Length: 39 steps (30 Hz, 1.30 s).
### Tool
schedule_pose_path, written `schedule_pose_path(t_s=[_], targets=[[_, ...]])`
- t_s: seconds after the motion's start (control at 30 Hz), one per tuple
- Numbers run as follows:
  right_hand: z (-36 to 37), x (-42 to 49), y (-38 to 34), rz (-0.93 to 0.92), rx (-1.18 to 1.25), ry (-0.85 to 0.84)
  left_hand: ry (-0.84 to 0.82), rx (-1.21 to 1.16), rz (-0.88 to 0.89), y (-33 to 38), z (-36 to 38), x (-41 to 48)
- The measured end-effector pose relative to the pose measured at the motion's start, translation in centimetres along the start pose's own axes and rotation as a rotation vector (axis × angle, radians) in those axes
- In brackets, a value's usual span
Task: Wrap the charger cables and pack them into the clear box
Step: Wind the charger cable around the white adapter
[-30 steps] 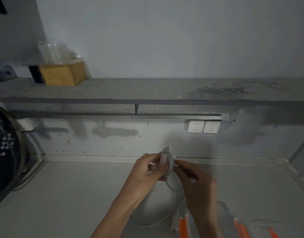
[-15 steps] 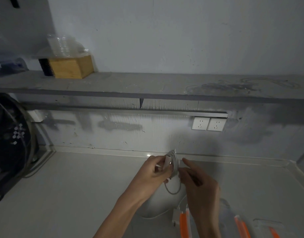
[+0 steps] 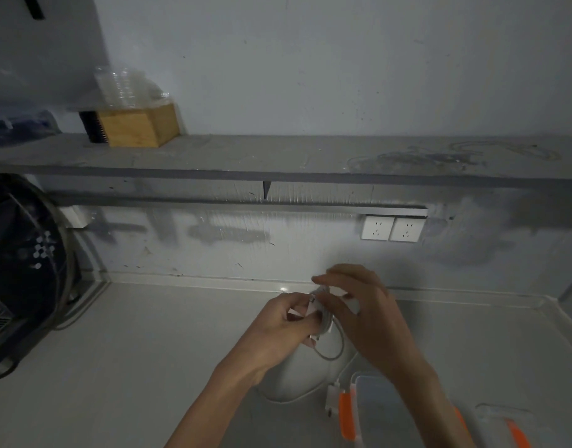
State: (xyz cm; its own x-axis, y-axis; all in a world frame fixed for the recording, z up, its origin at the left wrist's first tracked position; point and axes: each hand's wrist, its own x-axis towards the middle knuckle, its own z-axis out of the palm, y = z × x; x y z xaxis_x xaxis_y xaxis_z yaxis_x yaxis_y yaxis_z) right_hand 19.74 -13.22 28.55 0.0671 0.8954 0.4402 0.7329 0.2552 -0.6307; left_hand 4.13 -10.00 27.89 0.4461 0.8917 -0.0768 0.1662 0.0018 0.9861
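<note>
My left hand (image 3: 286, 321) grips a white charger block with its white cable (image 3: 325, 321) coiled around it, held above the counter. My right hand (image 3: 359, 308) reaches over the top of the coil, fingers curved around the cable. A loose loop of cable (image 3: 334, 354) hangs below the two hands. A second white charger (image 3: 330, 397) with its cable lies on the counter beside the clear box (image 3: 380, 405), which has orange clips and sits at the lower right, partly hidden by my right forearm.
A clear lid with an orange clip (image 3: 512, 426) lies at the far right. Two wall sockets (image 3: 393, 228) sit under a grey shelf (image 3: 278, 156) holding a wooden box (image 3: 139, 126). A dark appliance (image 3: 19, 270) stands at the left.
My right hand has risen from beside the coil to over its top, carrying the cable round. The loose hanging cable has grown shorter. The camera has tilted down slightly.
</note>
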Motion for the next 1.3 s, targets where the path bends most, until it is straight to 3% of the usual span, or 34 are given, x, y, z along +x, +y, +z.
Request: schedule_pose_path(t_s=[0.23,0.33,0.47,0.6,0.77,1.07,1.23,1.3], targets=[[-1.9,2.9,-1.3,-0.129,-0.148,-0.428,-0.027,0.049,-0.027,0.8,-0.5,-0.8],[-1.7,3.6,-2.1,-0.085,-0.165,-0.433,-0.033,0.035,-0.03,0.8,-0.6,-1.1],[-2.2,5.8,-1.8,0.184,0.151,-0.358,-0.102,-0.023,-0.06,1.0,-0.5,-1.9],[-2.3,5.7,0.0,0.435,0.72,-0.319,-0.123,-0.145,-0.064,1.1,-0.7,-2.7],[-0.9,4.0,1.8,0.56,1.135,-0.171,-0.131,-0.2,-0.032,1.2,-1.4,-2.7],[3.3,-0.5,1.2,0.43,1.214,-0.242,-0.38,-0.564,-0.012,1.5,-3.4,-1.9],[2.7,-1.3,1.2,0.265,0.875,-0.214,-0.366,-0.53,-0.067,0.8,-3.9,-1.6],[2.2,-1.6,1.2,0.255,0.858,-0.243,-0.358,-0.541,-0.086,0.5,-4.2,-1.3]])
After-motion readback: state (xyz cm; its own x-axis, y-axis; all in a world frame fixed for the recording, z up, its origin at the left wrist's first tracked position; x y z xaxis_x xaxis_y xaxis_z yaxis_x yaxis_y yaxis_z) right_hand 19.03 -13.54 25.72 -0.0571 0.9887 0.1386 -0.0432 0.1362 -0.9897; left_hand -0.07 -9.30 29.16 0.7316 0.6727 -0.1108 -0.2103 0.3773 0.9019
